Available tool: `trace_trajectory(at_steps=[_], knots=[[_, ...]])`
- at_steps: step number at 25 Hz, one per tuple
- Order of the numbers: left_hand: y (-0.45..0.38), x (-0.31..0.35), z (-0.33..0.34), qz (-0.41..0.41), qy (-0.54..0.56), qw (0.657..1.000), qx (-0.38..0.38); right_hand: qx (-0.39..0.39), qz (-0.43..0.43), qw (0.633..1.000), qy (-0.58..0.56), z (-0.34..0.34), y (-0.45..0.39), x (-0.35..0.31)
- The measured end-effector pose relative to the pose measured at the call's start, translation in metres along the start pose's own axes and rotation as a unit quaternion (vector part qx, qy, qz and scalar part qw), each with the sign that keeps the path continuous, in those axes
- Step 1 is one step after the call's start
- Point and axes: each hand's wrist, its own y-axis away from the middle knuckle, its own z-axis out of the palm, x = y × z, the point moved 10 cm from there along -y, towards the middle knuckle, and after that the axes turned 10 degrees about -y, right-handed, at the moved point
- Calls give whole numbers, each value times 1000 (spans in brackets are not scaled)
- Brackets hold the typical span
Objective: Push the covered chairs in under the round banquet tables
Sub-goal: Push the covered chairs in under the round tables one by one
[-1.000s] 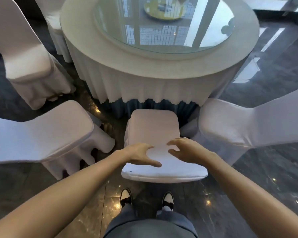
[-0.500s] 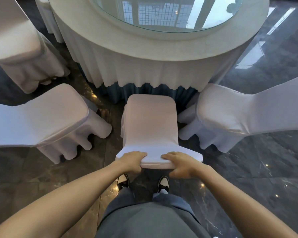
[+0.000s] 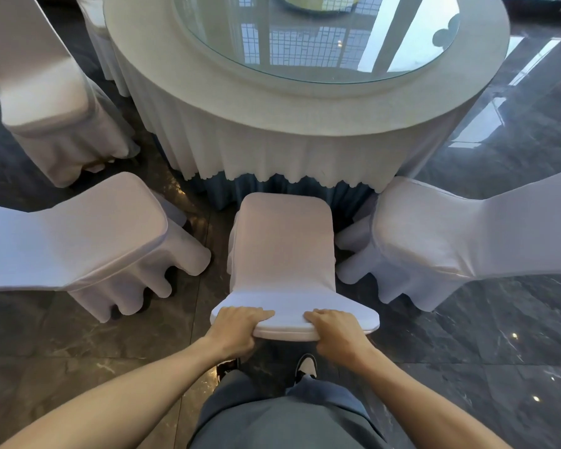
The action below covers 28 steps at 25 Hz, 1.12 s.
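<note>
A white-covered chair (image 3: 282, 251) stands straight in front of me, its seat facing the round banquet table (image 3: 305, 121). The seat's front edge sits just below the scalloped hem of the white tablecloth. My left hand (image 3: 235, 330) grips the left part of the chair's backrest top, fingers curled over it. On the right part of the same edge, my right hand (image 3: 334, 332) is closed the same way. The table carries a round glass turntable (image 3: 318, 37).
Another covered chair (image 3: 88, 244) stands close on the left, a third (image 3: 434, 234) close on the right, both angled towards the table. Two more covered chairs (image 3: 46, 92) are at the far left. My shoes (image 3: 306, 367) are on the dark polished stone floor (image 3: 499, 319) behind the chair.
My hands went from resting on the backrest to gripping its top edge. The chair now stands closer to the table, its seat near the tablecloth hem.
</note>
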Motion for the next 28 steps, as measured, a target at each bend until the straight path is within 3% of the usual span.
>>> trace_trajectory(at_steps=[4,10,22,28], knots=[[-19,1,-32,-30,5,999,30,43,-14,999,-1,-33,-16,10],[-63,-13,-59,-94,4,996,-1,61,-8,998,-4,-78,-53,26],[-196,-102,-129,-98,46,994,16,106,74,992,-5,-185,-178,39],[-235,-132,-131,-107,58,992,11,111,82,990,9,-197,-219,43]])
